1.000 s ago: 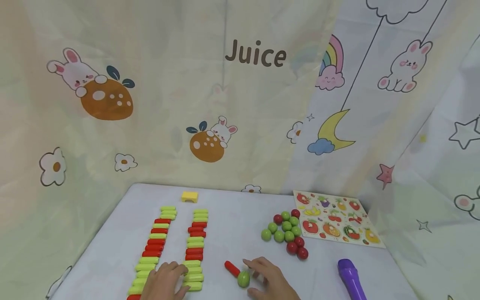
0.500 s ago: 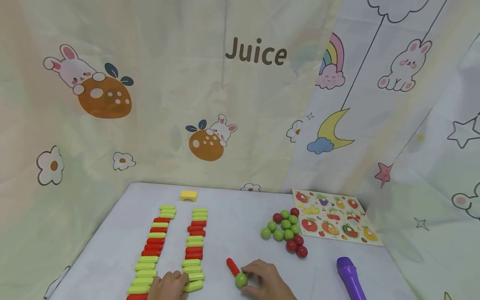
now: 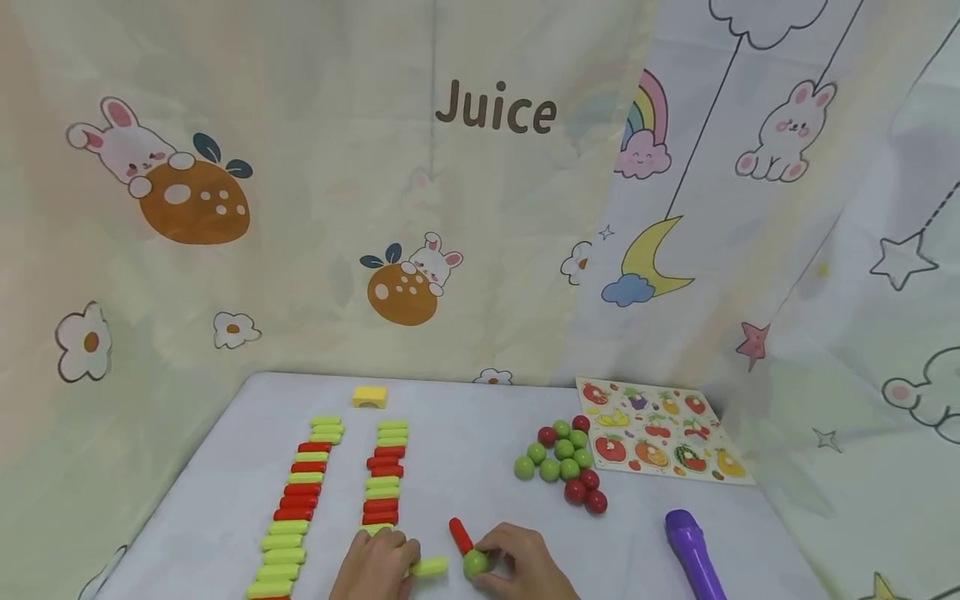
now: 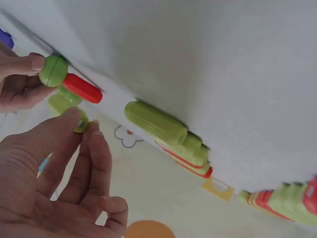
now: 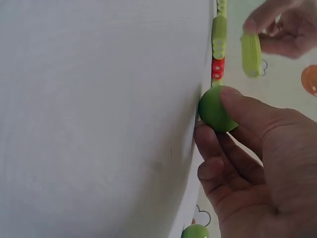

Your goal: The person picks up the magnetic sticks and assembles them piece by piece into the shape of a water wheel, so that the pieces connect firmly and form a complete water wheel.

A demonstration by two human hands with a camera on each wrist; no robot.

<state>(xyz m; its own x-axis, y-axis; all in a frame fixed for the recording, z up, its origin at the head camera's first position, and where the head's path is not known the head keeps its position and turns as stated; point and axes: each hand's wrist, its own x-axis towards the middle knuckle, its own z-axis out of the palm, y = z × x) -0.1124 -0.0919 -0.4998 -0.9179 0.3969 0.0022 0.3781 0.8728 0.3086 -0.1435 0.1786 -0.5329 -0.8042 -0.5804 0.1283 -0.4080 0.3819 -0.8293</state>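
Observation:
My left hand pinches a short yellow-green toy stick between thumb and fingers, held off the table. In the left wrist view a small metallic spot shows on the stick's near end. With thumb and fingertips, my right hand grips a green ball on the white table. A red stick lies with one end against that ball, pointing away from me. The held yellow-green stick points toward the ball, with a gap between them. Behind my left hand, the near end of a stick row is partly hidden.
Another row of red and yellow-green sticks lies farther left. A yellow arch block stands at the back. Several green and red balls cluster beside a fruit-picture board. At the right lies a purple toy microphone.
My left hand has taken a yellow-green stick from the near end of the inner row and moved right, toward the ball. My right hand has closed in from beside the ball to grip it.

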